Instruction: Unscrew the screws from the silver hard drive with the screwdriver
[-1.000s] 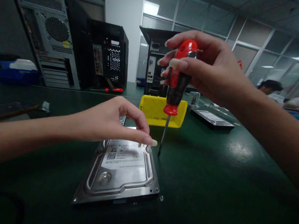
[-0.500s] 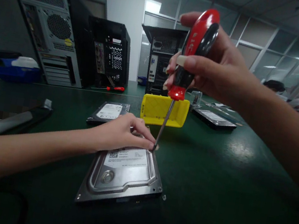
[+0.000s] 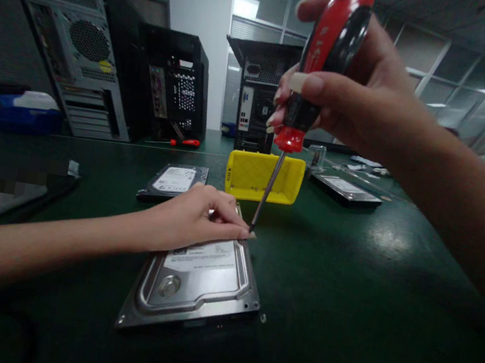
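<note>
A silver hard drive with a white label lies flat on the green work surface in front of me. My left hand rests over its far part, thumb and fingertips pinched together at the right edge; whatever is between them is hidden. In my right hand is a red and black screwdriver, gripped by the handle and held steeply. Its shaft slants down to the left, with the tip right at my left thumb and fingertips. A tiny shiny piece, perhaps a screw, lies beside the drive's near right corner.
Behind the drive stands a yellow bin with small bits inside. Other hard drives lie to the left and right. Computer cases line the back, a second red screwdriver near them. A clear container stands behind the right drive.
The screwdriver and my right hand have risen slightly, the tip lifting a little with my left fingertips. My left hand stays on the hard drive. The view has shifted slightly.
</note>
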Demonstrator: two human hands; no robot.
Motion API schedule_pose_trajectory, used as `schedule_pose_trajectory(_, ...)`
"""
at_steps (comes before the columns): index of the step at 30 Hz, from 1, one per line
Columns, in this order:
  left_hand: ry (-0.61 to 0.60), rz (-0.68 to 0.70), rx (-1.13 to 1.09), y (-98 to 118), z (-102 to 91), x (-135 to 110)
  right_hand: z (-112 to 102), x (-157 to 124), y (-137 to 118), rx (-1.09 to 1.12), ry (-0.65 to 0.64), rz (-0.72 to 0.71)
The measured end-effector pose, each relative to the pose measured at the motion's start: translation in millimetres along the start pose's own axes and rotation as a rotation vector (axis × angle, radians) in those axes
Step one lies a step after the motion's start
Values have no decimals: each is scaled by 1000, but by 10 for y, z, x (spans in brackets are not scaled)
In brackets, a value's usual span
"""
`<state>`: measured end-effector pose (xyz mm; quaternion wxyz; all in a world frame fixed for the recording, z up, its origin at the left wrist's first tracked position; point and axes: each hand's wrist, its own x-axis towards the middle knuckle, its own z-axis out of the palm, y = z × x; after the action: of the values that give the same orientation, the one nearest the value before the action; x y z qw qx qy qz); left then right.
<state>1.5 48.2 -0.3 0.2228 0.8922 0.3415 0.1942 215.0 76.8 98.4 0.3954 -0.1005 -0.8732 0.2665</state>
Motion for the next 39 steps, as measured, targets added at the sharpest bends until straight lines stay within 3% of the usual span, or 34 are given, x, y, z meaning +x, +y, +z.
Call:
schedule_pose_trajectory(6, -9, -5, -27, -58, 7, 59, 19, -8, -2, -23, -41, -23)
schedule_pose_trajectory(18, -121, -248, -308, -34, -35, 107, 45, -1, -69, -58, 29, -34)
schedule_pose_trajectory(23, -123, -149, -225, -67, -49, 105, 47, -16, -105, -101, 47, -14)
schedule_pose_trajectory(29, 13, 81, -2, -60, -42, 84, 30, -40, -136, -156, 25, -3)
schedule_pose_trajectory(34, 38, 94, 47, -50, -24, 96, 5, -31, -122, -164, 24, -5)
schedule_pose_trajectory(37, 66, 101, 114, -124, -83, 184, -68, -1, -123, -146, 94, -30)
schedule_pose_trajectory(39, 146, 152, 272, -233, -151, 298, -144, 18, -141, -145, 172, -49)
